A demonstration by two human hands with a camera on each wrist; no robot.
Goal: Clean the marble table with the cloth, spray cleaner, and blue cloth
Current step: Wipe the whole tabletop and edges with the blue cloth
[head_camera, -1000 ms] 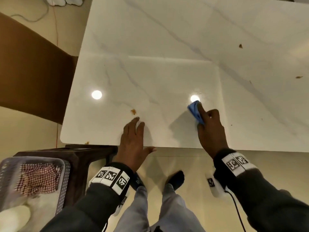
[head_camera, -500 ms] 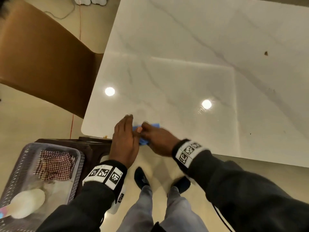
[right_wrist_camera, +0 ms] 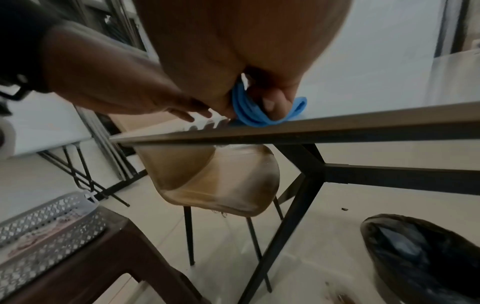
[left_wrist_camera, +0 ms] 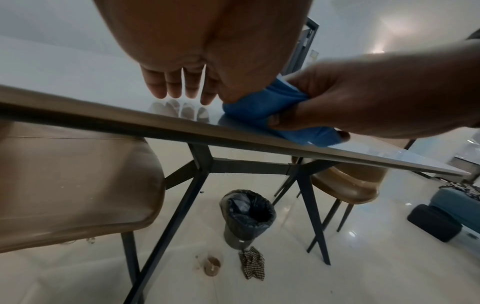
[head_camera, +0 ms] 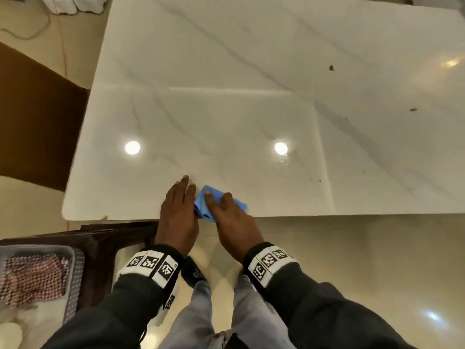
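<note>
blue cloth (head_camera: 219,202) lies bunched at the near edge of the marble worktop (head_camera: 226,109), just inside the rim, pinched in the grip of the right hand (head_camera: 234,220), thumb under a fold in the right wrist view. left hand (head_camera: 179,212) rests flat beside it, fingers straight, its side touching the cloth.

a mesh basket (head_camera: 73,280) on a dark stool (head_camera: 105,238) at lower left holds a red checked cloth (head_camera: 32,280) and something white, too cut off to tell. under the worktop a bin (left_wrist_camera: 248,218) with a black liner stands on the floor; another checked cloth (left_wrist_camera: 252,265) lies beside it.

half a second ago the right hand crossed in front of the left with the cloth mostly hidden; now it sits just right of the left, more cloth showing. a second ago cloth and right hand were further right, near the light's reflection.

brown specks (head_camera: 331,68) dot the far right. the worktop's far side lies open; a tan chair (head_camera: 37,117) crowds the left edge.
</note>
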